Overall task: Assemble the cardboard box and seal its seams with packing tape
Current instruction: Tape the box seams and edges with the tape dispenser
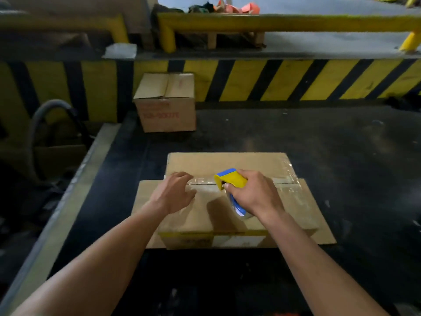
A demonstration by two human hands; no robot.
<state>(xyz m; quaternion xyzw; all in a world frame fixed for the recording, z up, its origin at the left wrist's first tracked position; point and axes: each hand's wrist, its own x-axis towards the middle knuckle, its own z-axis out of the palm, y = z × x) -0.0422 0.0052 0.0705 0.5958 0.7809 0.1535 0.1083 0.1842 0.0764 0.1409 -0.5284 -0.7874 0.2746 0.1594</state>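
A brown cardboard box [205,215] stands on the dark floor in front of me, its top flaps folded shut. Clear packing tape [287,181] runs along the middle seam from the right end. My right hand [252,192] grips a yellow and blue tape dispenser [230,179] with its roll, held on the seam near the box's middle. My left hand [175,192] rests on the top at the left part of the seam, fingers spread and pressing down. A flat cardboard sheet [319,224] lies under the box and sticks out on both sides.
A second, smaller cardboard box [166,110] with red print sits farther back against a yellow and black striped wall [296,80]. A grey raised kerb [68,190] runs along the left. A grey hose [45,110] loops at the left. Yellow railings [273,21] cross the top.
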